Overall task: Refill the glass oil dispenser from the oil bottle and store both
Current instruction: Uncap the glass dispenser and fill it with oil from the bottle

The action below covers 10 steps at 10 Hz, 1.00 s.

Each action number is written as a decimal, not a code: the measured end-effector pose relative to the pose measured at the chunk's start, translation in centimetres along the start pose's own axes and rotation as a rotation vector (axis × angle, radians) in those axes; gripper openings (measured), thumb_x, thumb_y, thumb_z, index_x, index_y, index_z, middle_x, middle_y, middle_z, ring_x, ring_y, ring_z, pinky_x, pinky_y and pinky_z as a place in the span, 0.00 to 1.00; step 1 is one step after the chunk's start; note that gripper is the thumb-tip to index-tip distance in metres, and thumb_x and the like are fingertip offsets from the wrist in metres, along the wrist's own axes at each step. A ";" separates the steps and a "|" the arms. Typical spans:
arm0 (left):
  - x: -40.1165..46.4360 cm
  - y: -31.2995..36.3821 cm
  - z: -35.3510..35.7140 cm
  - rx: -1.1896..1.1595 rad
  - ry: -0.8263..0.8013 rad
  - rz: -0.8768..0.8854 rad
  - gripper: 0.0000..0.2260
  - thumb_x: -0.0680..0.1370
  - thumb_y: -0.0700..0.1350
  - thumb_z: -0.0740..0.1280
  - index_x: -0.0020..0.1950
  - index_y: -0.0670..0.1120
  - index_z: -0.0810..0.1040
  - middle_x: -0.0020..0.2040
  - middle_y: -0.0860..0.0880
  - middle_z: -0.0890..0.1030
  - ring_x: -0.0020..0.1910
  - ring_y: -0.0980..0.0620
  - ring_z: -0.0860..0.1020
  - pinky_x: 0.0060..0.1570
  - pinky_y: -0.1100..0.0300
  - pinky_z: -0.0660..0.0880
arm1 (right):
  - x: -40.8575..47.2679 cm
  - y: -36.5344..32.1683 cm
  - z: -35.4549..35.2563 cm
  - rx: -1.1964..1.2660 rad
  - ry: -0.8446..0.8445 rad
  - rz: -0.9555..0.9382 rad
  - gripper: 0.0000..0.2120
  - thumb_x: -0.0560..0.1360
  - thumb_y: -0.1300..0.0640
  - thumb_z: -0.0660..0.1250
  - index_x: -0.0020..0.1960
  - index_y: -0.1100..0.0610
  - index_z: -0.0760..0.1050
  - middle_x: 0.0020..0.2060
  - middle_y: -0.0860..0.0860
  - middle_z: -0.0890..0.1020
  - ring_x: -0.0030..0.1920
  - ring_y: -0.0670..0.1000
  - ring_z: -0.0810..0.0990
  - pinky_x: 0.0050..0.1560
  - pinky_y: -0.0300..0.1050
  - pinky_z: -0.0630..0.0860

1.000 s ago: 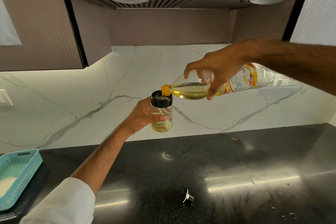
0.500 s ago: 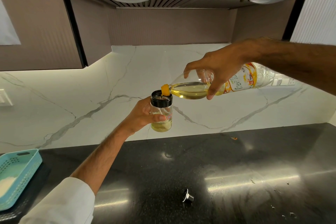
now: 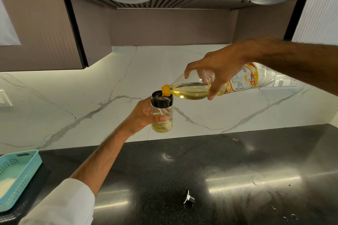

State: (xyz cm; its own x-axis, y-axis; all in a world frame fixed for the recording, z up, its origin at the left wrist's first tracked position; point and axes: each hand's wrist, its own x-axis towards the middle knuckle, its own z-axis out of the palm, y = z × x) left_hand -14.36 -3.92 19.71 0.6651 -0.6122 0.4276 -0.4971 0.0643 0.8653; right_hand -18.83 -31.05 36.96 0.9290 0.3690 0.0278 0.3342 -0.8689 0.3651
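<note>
Head view, and the pour is on. The left hand point(image 3: 144, 115) wraps the glass oil dispenser point(image 3: 162, 114), fingers curled around its back and thumb pressed across the front, holding it upright in the air above the black countertop point(image 3: 237, 179). The right hand point(image 3: 217, 71) grips the oil bottle point(image 3: 215, 86) from above near its shoulder, fingers curled over the top and thumb hooked underneath.

Here is the relation that matters: the bottle lies almost flat, its long axis running from the base at upper right down to the yellow neck point(image 3: 166, 90) at lower left, and that neck sits right over the dispenser's black collar point(image 3: 162, 99), at its right-hand edge, touching it or as good as. The dispenser is down and to the left of the right hand's grip, so any further tilt has to carry the neck over that opening without sliding off the rim.

Oil pools in the lower half of the bottle's shoulder, and a shallow layer shows at the bottom of the dispenser, so by my reading there is plenty of filling left.

What's hard to see: the stream itself cannot be made out, and the bottle's mouth is hidden by the neck ring. The right forearm covers part of the bottle's label. A small metal stopper point(image 3: 188, 197) lies on the countertop near the bottom edge, likely the dispenser's. A blue basket point(image 3: 27, 168) is cut off at the left.
</note>
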 end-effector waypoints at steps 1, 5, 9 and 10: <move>0.1 -0.2 -0.1 -0.001 0.001 0.003 0.35 0.64 0.65 0.79 0.64 0.50 0.77 0.58 0.50 0.85 0.61 0.44 0.82 0.58 0.52 0.80 | 2.0 1.5 2.2 0.069 0.058 0.141 0.59 0.37 0.22 0.76 0.68 0.36 0.73 0.52 0.47 0.83 0.50 0.55 0.83 0.49 0.54 0.80; 0.1 0.2 0.0 -0.002 0.001 -0.006 0.35 0.63 0.67 0.79 0.63 0.51 0.77 0.57 0.55 0.85 0.60 0.50 0.82 0.53 0.61 0.79 | -1.5 -1.0 -2.9 0.124 -0.221 -0.102 0.47 0.62 0.29 0.74 0.76 0.43 0.62 0.56 0.48 0.81 0.51 0.54 0.84 0.53 0.47 0.82; 0.1 0.0 -0.1 -0.014 0.002 0.001 0.34 0.63 0.65 0.79 0.64 0.50 0.77 0.57 0.53 0.85 0.60 0.47 0.82 0.55 0.58 0.80 | -1.0 -1.0 -2.4 0.081 -0.177 -0.025 0.52 0.56 0.25 0.75 0.75 0.42 0.65 0.57 0.49 0.82 0.53 0.56 0.83 0.55 0.51 0.82; 0.1 0.1 -0.1 -0.011 0.002 0.003 0.34 0.63 0.65 0.79 0.63 0.50 0.77 0.56 0.54 0.85 0.59 0.49 0.82 0.54 0.59 0.79 | 0.0 -0.5 -1.0 0.055 -0.076 0.082 0.56 0.48 0.22 0.77 0.73 0.39 0.69 0.57 0.49 0.83 0.52 0.56 0.83 0.52 0.53 0.81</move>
State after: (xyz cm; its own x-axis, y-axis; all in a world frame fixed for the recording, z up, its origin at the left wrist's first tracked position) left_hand -14.30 -3.89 19.81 0.6647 -0.6106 0.4305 -0.4927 0.0750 0.8670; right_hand -19.13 -30.27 37.70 0.9622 0.2720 -0.0155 0.2631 -0.9127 0.3128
